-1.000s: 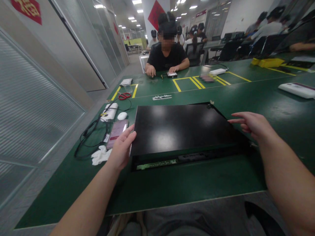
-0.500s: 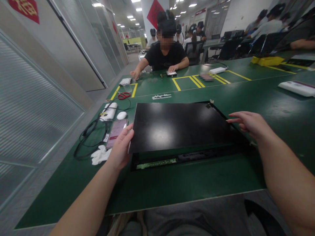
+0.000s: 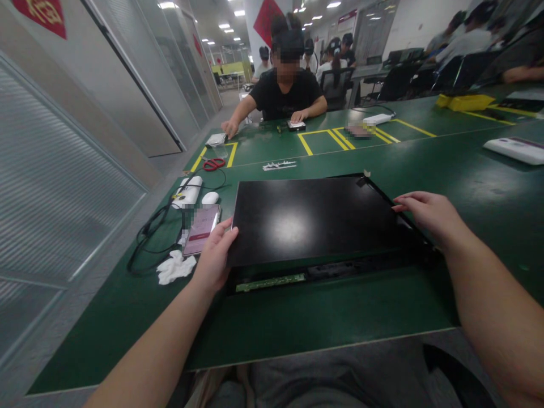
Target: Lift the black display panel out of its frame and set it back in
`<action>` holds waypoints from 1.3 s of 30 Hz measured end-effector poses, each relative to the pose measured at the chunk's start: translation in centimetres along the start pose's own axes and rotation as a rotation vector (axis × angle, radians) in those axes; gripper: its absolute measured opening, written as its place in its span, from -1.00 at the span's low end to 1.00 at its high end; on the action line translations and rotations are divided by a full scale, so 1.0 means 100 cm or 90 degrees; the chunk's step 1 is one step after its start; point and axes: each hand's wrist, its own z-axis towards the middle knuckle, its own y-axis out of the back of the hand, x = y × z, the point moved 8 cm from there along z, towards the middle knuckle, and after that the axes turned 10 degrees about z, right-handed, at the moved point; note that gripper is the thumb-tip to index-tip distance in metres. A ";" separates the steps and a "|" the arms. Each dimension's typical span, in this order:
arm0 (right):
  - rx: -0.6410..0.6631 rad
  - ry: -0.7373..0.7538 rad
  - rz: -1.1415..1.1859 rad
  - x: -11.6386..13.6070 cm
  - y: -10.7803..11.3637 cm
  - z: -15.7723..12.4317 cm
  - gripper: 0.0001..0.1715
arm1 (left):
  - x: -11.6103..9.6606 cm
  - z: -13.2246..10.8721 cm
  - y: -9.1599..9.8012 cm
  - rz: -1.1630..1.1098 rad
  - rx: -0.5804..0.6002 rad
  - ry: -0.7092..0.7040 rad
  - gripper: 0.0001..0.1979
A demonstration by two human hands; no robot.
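A large black display panel (image 3: 306, 221) lies tilted over a thin black frame (image 3: 374, 262), its left side raised higher. Along the frame's near side a strip of green circuit board (image 3: 270, 283) shows. My left hand (image 3: 216, 252) is closed on the panel's left edge, thumb on top and fingers partly hidden beneath. At the right edge my right hand (image 3: 420, 212) has its fingertips pinched together against the panel's rim, where panel and frame lie close together. A small tab sticks out at the frame's far right corner.
On the left of the green table (image 3: 323, 323) are a phone (image 3: 202, 229), crumpled tissue (image 3: 175, 267), a white mouse-like object (image 3: 210, 198), black cables (image 3: 147, 232) and red-handled scissors (image 3: 213, 164). Small metal strips (image 3: 279, 165) lie beyond the panel. A person (image 3: 289, 90) sits opposite.
The panel's left side has come down slightly and shifted a little right with my left hand. My right hand's fingers have drawn closer together at the right edge.
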 end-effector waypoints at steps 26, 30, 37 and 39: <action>0.072 0.001 -0.128 0.007 -0.002 0.000 -0.66 | 0.005 0.001 0.001 0.025 0.000 -0.011 -0.47; 0.067 0.018 -0.177 0.011 -0.001 -0.001 -0.64 | 0.004 0.001 0.000 0.025 0.005 -0.015 -0.47; 0.089 0.034 -0.216 0.012 -0.004 -0.003 -0.61 | 0.003 -0.001 -0.001 0.022 0.006 -0.003 -0.48; 0.090 0.035 -0.221 0.014 -0.004 -0.004 -0.62 | 0.004 0.000 -0.002 0.025 0.013 -0.005 -0.46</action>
